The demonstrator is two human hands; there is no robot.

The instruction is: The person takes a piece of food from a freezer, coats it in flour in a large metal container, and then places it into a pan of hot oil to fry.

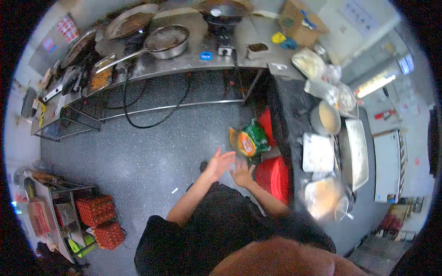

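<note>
Both of my hands are raised in front of my body above the grey speckled floor point(138, 151). My left hand point(221, 165) has its fingers spread and holds nothing. Close beside it, my right hand point(242, 173) is also spread, with nothing in it; its outline is slightly blurred. Just beyond my fingertips lies a green and orange plastic bag point(250, 139) that bears printing. Next to it, under the right-hand counter, stands a red plastic container point(276, 179). Whether either hand touches the bag cannot be told.
A steel counter point(193, 65) with woks and a strainer over a steel pot point(169, 43) runs along the far side. A black hose point(152, 127) hangs beneath it. On the right counter are a white tray point(318, 152) and a bowl point(325, 118). Orange crates point(95, 210) stand lower left.
</note>
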